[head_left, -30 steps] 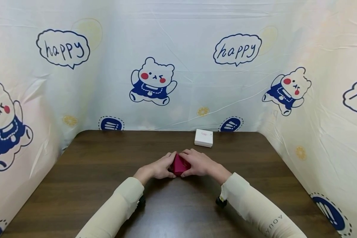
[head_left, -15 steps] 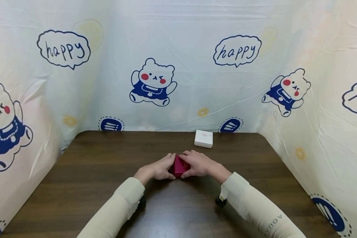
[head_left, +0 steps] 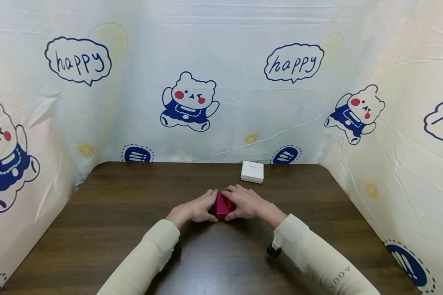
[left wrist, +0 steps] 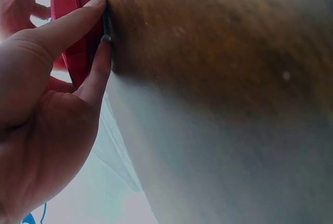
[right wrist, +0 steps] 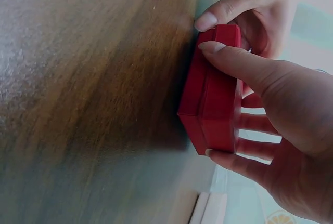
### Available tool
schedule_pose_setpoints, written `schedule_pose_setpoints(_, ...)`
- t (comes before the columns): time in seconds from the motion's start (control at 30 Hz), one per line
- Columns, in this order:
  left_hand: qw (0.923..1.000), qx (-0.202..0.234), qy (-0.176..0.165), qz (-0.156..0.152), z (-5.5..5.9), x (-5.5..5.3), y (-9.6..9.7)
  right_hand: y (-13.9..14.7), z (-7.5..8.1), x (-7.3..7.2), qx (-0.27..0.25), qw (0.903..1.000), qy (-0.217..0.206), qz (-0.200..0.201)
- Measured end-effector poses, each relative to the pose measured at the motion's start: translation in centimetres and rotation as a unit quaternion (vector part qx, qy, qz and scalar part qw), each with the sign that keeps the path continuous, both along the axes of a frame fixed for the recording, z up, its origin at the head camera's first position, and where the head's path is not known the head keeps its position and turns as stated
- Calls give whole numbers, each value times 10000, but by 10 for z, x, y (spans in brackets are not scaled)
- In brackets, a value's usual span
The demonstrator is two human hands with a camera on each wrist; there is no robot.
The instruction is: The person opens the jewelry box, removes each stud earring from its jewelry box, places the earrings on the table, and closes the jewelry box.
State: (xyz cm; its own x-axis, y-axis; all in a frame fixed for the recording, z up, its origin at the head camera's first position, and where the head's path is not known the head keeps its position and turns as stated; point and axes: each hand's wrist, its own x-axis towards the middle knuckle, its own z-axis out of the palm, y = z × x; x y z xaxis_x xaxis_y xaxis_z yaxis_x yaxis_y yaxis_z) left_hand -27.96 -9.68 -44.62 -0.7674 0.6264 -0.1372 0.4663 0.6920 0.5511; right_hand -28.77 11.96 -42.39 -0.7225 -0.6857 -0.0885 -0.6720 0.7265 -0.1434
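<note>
A small red box (head_left: 222,207) with bevelled corners sits at the middle of the dark wooden table (head_left: 133,246). In the right wrist view, a seam runs round the box (right wrist: 221,112), and its lid is down. My left hand (head_left: 197,208) grips the left side, thumb on the near face. On the other side my right hand (head_left: 248,202) grips it too, its thumb on the near face and fingers bent round the far edge. Both hands cover much of the box in the head view; the left wrist view catches a red strip of its side (left wrist: 78,60).
A flat white box (head_left: 252,171) with faint pink print lies near the table's back edge, right of centre. Behind and beside the table hangs a pale curtain (head_left: 240,102) with cartoon bears.
</note>
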Motion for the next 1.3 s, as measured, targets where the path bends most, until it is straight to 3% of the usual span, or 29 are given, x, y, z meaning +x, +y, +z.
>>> schedule_pose_setpoints(0.73,9999,-8,137,-74,0,-1,6,2,9,-1,195,9995,-48,252)
schedule_pose_setpoints(1.1,9993,267,142,218,-2,-1,3,1,3,-2,42,9999,-72,86)
schedule_pose_setpoints(1.3,9994,278,77,164,-3,-1,2,5,4,-2,-46,9985,-536,-114)
